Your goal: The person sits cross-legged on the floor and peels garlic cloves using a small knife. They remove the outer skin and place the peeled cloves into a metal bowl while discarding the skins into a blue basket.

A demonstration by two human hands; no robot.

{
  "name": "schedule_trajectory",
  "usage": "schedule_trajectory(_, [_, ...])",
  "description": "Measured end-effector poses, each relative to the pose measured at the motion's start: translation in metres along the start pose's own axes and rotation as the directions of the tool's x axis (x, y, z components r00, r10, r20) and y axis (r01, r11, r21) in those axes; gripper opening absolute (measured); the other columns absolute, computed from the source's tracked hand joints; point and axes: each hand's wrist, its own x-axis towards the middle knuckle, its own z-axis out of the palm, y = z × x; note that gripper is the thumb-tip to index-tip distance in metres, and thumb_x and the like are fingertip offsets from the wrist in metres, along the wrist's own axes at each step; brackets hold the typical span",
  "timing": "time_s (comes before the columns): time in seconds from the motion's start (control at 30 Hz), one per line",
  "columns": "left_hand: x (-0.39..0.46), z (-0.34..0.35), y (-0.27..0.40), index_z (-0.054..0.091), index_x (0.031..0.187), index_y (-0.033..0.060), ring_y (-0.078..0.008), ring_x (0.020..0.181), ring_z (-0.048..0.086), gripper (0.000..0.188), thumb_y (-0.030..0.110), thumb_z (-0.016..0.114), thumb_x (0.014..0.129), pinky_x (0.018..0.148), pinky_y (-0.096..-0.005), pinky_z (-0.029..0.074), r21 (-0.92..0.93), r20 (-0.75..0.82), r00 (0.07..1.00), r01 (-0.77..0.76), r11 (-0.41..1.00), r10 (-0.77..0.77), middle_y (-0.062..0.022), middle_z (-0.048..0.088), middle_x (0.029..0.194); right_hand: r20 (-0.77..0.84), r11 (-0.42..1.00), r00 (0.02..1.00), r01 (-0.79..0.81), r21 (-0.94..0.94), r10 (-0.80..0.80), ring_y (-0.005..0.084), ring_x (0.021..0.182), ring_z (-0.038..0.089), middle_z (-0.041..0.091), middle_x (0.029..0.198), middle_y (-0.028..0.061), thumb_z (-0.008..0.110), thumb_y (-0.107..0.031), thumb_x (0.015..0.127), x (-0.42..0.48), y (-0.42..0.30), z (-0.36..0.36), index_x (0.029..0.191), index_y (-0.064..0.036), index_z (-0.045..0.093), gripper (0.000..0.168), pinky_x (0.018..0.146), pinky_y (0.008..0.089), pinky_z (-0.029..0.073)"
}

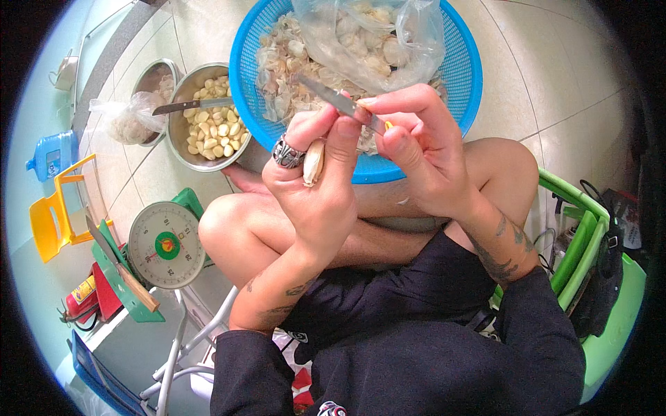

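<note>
My left hand (317,192), with a silver ring on one finger, holds an unpeeled garlic clove (314,163) between thumb and curled fingers. Its thumb and index fingertips meet at the blade of a small knife (328,96). Gripped in my right hand (424,156), this knife points to the upper left, and a bit of yellow shows near its mostly hidden handle. Whatever sits between the fingertips at the blade is too covered to tell. Below both hands is a blue plastic basket (471,83) of garlic skins (281,57), with a clear plastic bag (374,36) of garlic on top.
A steel bowl (179,148) of peeled garlic cloves (213,130) stands left, a brown-handled knife (179,106) lying across it. Behind is a smaller bowl (156,67) beside a tied plastic bag (130,122). A dial scale (166,244) flanks my knee; a green plastic chair (577,249) is right.
</note>
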Motion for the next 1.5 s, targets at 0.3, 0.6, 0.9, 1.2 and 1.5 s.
schedule_trajectory(0.3, [0.001,0.005,0.005,0.061,0.110,0.0010,-0.0014,0.058,0.045,0.021,0.005,0.060,0.090,0.048,-0.0155,0.034,-0.032,-0.005,0.998,0.065,0.997,-0.065,-0.0047,0.065,0.087,0.039,0.951,0.976,-0.219,0.217,0.216,0.0006,0.057,0.035,0.043,0.066,-0.0068,0.050,-0.026,0.097,0.002,-0.004,-0.003,0.116,-0.007,0.049,0.026,0.050,0.0185,0.028])
schedule_trajectory(0.6, [0.003,0.013,0.008,0.059,0.112,0.0017,-0.0011,0.052,0.038,0.020,0.007,0.057,0.092,0.044,-0.0178,0.030,0.023,-0.070,0.994,0.090,0.996,-0.089,-0.0026,0.061,0.080,0.009,0.865,0.928,-0.350,0.361,0.372,0.0004,0.053,0.032,0.039,0.062,-0.0081,0.050,-0.029,0.097,0.003,-0.004,-0.001,0.116,-0.010,0.049,0.027,0.046,0.0180,0.023])
schedule_trajectory(0.9, [0.013,-0.001,0.000,0.059,0.111,-0.0028,-0.0047,0.057,0.046,0.030,0.021,0.053,0.095,0.048,-0.0185,0.034,-0.101,-0.017,0.944,0.327,0.940,-0.331,-0.0102,0.066,0.091,-0.191,0.955,0.941,-0.253,0.154,0.280,-0.0005,0.054,0.032,0.041,0.061,-0.0084,0.052,-0.026,0.097,-0.001,0.014,0.011,0.115,-0.008,0.050,0.026,0.048,0.0178,0.025])
schedule_trajectory(1.2, [0.015,0.000,0.004,0.056,0.117,-0.0061,-0.0068,0.060,0.046,0.046,0.033,0.037,0.099,0.053,-0.0208,0.036,-0.351,0.107,0.895,0.442,0.826,-0.433,-0.0141,0.064,0.103,-0.199,0.949,0.941,-0.228,0.218,0.272,0.0005,0.053,0.034,0.046,0.063,-0.0070,0.051,-0.026,0.097,0.000,0.018,0.006,0.115,-0.007,0.050,0.026,0.048,0.0179,0.027])
schedule_trajectory(1.5, [0.014,0.001,0.006,0.062,0.111,-0.0034,0.0000,0.052,0.040,0.026,0.013,0.063,0.090,0.046,-0.0163,0.029,-0.034,0.000,0.947,0.321,0.946,-0.321,0.0062,0.054,0.064,-0.128,0.989,0.982,-0.130,0.071,0.138,0.0071,0.082,0.058,0.063,0.109,0.0123,0.054,-0.017,0.095,0.000,0.014,0.008,0.116,-0.003,0.047,0.026,0.075,0.0232,0.047])
